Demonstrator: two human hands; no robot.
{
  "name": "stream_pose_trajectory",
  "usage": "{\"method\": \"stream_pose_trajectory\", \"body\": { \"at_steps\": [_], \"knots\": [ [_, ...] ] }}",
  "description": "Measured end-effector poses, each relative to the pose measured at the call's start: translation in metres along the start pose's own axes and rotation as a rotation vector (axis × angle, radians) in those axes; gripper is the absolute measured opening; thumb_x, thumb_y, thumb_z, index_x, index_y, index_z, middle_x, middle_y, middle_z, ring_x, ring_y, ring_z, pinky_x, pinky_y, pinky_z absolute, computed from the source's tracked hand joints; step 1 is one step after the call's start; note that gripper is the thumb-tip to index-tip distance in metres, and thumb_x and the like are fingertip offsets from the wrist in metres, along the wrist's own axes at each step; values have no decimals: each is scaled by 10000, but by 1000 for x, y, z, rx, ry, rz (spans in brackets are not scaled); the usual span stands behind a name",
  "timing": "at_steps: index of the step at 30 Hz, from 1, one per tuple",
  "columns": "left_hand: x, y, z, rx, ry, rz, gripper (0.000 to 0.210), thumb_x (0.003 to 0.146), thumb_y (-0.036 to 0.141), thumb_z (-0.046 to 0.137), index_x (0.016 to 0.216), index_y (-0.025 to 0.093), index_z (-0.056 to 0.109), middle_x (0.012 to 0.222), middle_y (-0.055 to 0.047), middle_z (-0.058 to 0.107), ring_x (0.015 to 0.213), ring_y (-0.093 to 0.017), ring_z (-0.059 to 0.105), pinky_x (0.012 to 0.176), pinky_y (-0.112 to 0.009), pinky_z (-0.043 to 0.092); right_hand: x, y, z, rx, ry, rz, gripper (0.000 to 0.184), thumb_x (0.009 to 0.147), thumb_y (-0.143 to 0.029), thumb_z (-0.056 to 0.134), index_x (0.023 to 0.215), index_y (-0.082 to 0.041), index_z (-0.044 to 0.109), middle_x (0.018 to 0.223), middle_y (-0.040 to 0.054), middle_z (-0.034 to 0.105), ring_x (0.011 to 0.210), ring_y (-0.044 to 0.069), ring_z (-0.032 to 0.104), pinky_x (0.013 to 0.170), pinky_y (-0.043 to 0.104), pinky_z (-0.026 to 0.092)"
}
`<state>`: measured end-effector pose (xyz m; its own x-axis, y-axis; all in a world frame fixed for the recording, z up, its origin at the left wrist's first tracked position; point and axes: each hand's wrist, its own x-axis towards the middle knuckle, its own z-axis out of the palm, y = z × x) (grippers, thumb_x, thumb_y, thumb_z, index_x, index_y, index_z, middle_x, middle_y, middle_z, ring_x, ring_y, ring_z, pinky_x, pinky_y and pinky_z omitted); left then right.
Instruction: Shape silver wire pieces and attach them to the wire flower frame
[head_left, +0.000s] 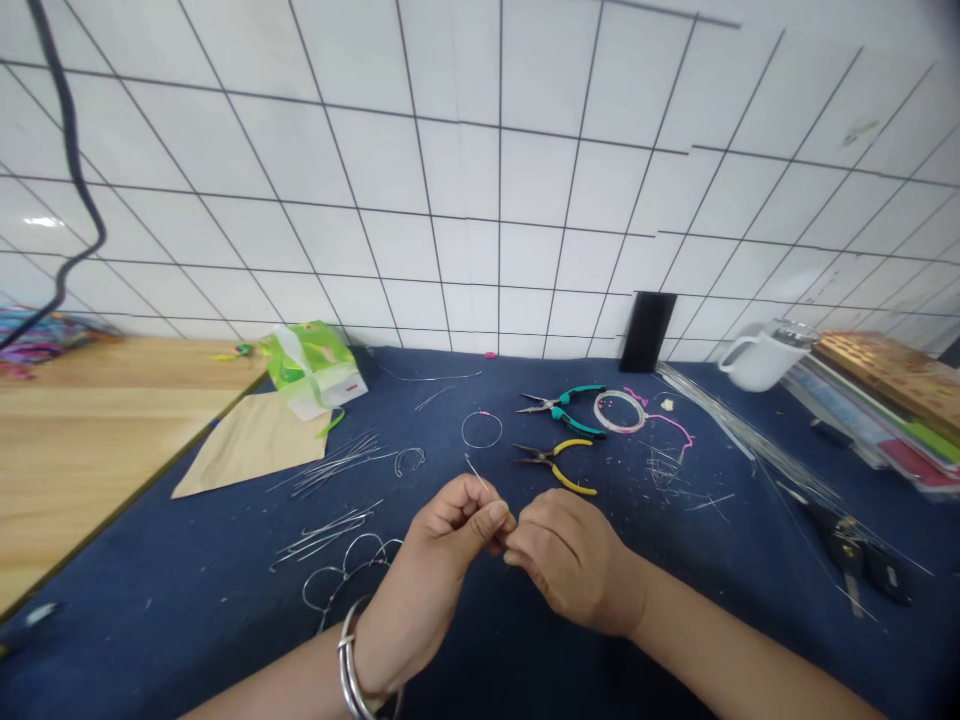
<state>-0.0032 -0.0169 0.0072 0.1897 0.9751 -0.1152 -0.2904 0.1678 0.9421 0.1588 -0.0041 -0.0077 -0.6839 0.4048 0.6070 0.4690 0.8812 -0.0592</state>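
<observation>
My left hand (461,530) is closed in a pinch on a thin metal wire (478,474), whose end sticks up past the thumb and forefinger. Against those fingertips, my right hand (574,555) is closed with its fingers bent; whatever it grips is hidden. Just beyond the hands lies a round wire hoop (481,430) with a pink spot on its rim. Two pairs of pliers rest to its right, one with teal handles (574,410) and one with yellow handles (574,468). Beside my left wrist is a wire piece bent into several loops (330,580).
Loose wires (330,465) and bent wires (326,535) lie left, near brown paper (255,440) and a green packet (315,365). Rightward are a wire coil (598,412), a long wire bundle (735,425), keys (847,550), a white mug (761,358) and stacked books (892,400). A tiled wall stands behind.
</observation>
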Motion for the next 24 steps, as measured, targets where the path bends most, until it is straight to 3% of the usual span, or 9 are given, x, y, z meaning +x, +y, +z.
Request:
{"method": "stream_pose_trajectory", "body": {
  "at_steps": [16, 24],
  "knots": [
    [3, 3, -1, -84, -51, -175, 138, 773, 230, 596, 697, 152, 512, 614, 32, 490, 570, -82, 433, 572, -214, 350, 4, 8, -13, -156, -139, -219, 88, 844, -161, 497, 873, -122, 571, 765, 58, 570, 726, 186, 515, 617, 340, 427],
    [5, 5, 0, -28, -52, -157, 152, 772, 220, 594, 672, 152, 502, 564, 49, 471, 533, -69, 398, 547, -200, 314, 5, 6, -14, -151, -175, -213, 96, 844, -145, 483, 872, -121, 571, 745, 48, 552, 695, 176, 495, 609, 338, 423]
  ]
}}
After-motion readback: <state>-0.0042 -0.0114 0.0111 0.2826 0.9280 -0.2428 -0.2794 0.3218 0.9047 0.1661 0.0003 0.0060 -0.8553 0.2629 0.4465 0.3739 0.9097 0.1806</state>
